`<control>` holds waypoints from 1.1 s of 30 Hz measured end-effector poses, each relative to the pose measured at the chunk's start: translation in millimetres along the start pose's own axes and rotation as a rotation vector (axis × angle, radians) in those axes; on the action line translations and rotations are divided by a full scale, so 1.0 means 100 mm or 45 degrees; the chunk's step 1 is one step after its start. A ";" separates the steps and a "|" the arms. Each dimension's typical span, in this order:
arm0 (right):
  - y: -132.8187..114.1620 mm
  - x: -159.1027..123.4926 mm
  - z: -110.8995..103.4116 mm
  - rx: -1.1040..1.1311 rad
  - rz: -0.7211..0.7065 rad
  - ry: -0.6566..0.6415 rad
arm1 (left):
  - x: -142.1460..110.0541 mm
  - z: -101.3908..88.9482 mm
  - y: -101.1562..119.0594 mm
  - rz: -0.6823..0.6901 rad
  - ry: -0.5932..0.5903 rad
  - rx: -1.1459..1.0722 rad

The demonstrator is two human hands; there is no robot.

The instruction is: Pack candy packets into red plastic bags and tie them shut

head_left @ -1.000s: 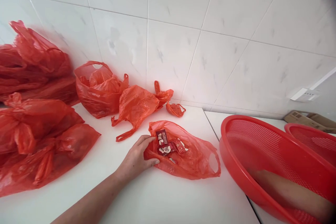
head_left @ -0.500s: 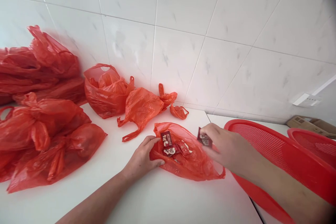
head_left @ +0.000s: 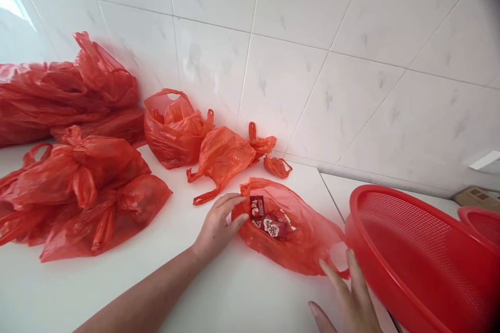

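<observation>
A thin red plastic bag (head_left: 300,234) lies flat on the white counter (head_left: 242,296), with several small dark red packets (head_left: 269,221) showing through it. My left hand (head_left: 219,225) rests on the bag's left end, thumb and fingers pinching its edge. My right hand (head_left: 346,299) hovers low at the bag's right end beside its handle loop, fingers spread and empty. A big red mesh basket (head_left: 422,265) sits tilted just to the right of that hand.
Stuffed and knotted red bags (head_left: 78,187) are heaped at the left, with more red bags by the wall (head_left: 195,140) against the tiles. A second red basket (head_left: 482,221) and a cardboard box (head_left: 474,195) sit at the far right.
My right hand, which held a dark red packet over the bag half a second ago, has come back down toward me with nothing in it. The view has shifted left.
</observation>
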State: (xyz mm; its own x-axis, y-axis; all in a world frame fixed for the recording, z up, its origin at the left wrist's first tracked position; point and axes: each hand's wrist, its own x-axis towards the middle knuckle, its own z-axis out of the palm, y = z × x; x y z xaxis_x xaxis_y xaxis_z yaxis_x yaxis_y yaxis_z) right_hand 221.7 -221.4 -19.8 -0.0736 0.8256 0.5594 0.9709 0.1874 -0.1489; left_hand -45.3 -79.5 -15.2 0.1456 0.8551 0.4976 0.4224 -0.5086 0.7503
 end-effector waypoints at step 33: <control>-0.04 1.72 -0.55 1.963 0.636 0.469 | 0.79 -0.42 1.20 -0.118 0.370 -0.703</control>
State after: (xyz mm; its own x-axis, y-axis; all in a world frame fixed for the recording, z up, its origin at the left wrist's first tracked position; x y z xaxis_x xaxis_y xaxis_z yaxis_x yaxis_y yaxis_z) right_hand 218.3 -109.4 122.1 0.4274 0.8424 0.3282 -0.2577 0.4614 -0.8489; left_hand -20.4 -76.9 132.5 -0.1513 0.8752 0.4595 -0.1142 -0.4772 0.8713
